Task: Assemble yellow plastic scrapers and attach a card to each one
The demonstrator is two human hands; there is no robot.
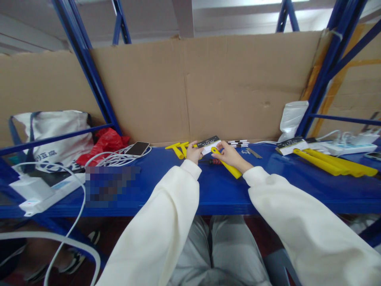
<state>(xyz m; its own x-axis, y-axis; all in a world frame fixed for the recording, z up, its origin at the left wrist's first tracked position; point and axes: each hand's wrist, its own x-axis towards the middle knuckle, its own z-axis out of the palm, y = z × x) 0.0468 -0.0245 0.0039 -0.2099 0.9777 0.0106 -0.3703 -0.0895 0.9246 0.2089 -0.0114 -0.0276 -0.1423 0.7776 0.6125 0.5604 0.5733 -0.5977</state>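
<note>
Over the middle of the blue table, my left hand (193,152) pinches the left end of a black-and-white card (208,144). My right hand (231,155) grips a yellow handle (231,169), its holed end up against the card's lower right corner. The handle slants down toward me on the right. Under my hands lies a screwdriver with a red and black grip (214,161), partly hidden. Left of my hands are yellow T-shaped pieces (177,151). Just behind my right hand sit a stack of black-and-white cards (239,143) and a thin metal strip (254,153).
Several yellow handles (336,163) with a black-and-white card (293,145) lie at the right, near a power strip (345,148). At the left are a phone (137,149), white cables, a red plastic bag (104,145), a cloth bag (59,131) and another power strip (50,196). Cardboard (208,87) stands behind.
</note>
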